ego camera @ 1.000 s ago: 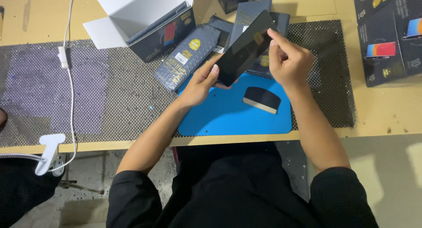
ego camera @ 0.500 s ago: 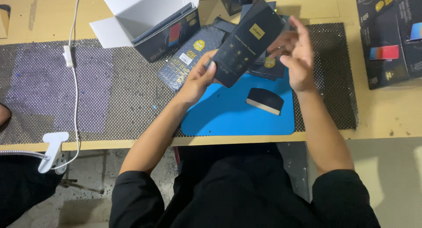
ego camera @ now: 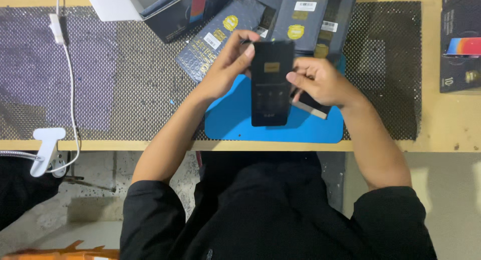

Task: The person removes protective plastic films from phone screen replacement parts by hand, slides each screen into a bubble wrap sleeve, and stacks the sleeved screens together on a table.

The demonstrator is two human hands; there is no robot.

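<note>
1. The person holds a flat black box upright in front of the chest, above the blue mat at the near edge of the table.
2. The left hand grasps the box's upper left corner, thumb on the front face, the other fingers curled behind it.
3. The right hand clasps the right edge, its fingertips pressed on the box's front near the top.
4. A small black block lies on the mat, partly hidden under the right hand.
5. Behind the box, several dark blue flat packets with gold seals lie fanned on the mesh mat.
6. A white cable runs down to a white clamp on the table edge at left.
</note>
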